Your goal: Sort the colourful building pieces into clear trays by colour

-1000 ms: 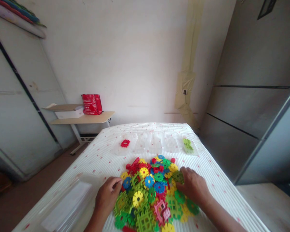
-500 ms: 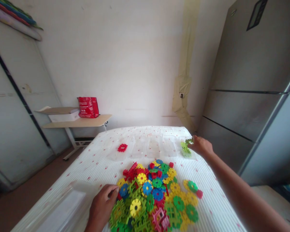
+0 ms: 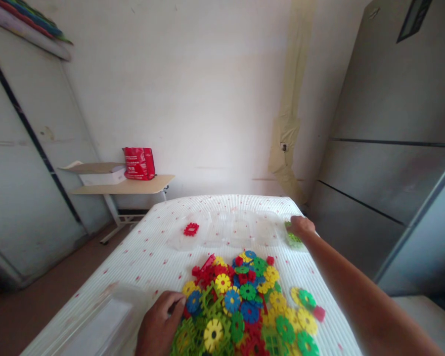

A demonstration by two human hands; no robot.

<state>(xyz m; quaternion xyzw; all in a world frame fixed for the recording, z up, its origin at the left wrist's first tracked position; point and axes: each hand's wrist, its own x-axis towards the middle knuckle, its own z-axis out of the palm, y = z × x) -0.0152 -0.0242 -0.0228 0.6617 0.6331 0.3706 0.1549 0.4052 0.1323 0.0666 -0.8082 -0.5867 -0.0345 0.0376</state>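
A heap of plastic interlocking pieces (image 3: 222,283) lies on the table: flower discs and notched squares in yellow, blue, green and red. My left hand (image 3: 161,321) rests at the heap's left edge, fingers curled and thumb tip near the forefinger beside a blue flower disc (image 3: 194,300). What it may hold is hidden. Stretched to the far right, my right hand (image 3: 303,225) is closed on a light green square piece (image 3: 288,224) over the end of a clear plastic tray (image 3: 244,230). More green pieces (image 3: 293,239) lie under it. A red square piece (image 3: 191,229) sits in the tray's left end.
A clear plastic box (image 3: 100,321) stands at the table's left front. Behind are a side table (image 3: 144,184) with a red bag (image 3: 139,164) and a white box (image 3: 102,177). A grey refrigerator (image 3: 378,188) rises to the right.
My right hand has lowered the light green piece toward the green ones in the tray's right end. My left hand stays by the heap. The view has shifted slightly.
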